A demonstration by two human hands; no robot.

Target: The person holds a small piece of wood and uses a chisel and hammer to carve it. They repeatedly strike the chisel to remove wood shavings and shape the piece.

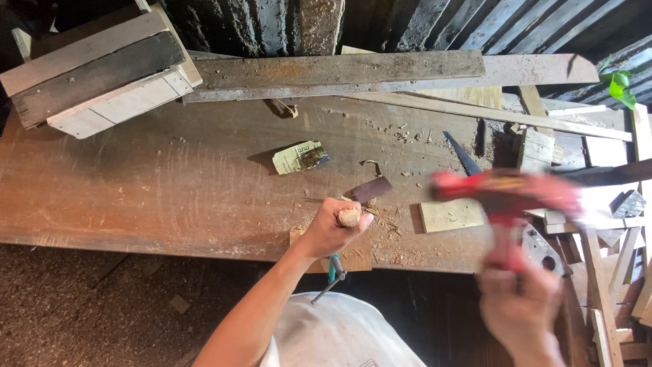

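The left hand [334, 230] is clenched around a chisel [348, 217], only the worn, rounded butt of its pale wooden handle showing above the fist, at the near edge of the table [170, 183]; its blade is hidden under the hand, so I cannot tell where the edge sits on the small wooden piece [356, 257] beneath it. The chief risk, as I judge it, lies here: the butt is a small target sitting just above the thumb and knuckles, and a blow that lands off centre would strike the fingers or kick the chisel sideways. The small piece also lies at the table edge with no clamp visible, so it could slip. Chips and shavings [390, 234] litter the board just to the right, near a dark strip [371, 189] and a pale square offcut [450, 215]. Further right, the right hand [519, 302] is closed on the handle of a red hammer [506, 194], raised and heavily blurred; its exact head position cannot be read, which makes a glancing hit plausible.
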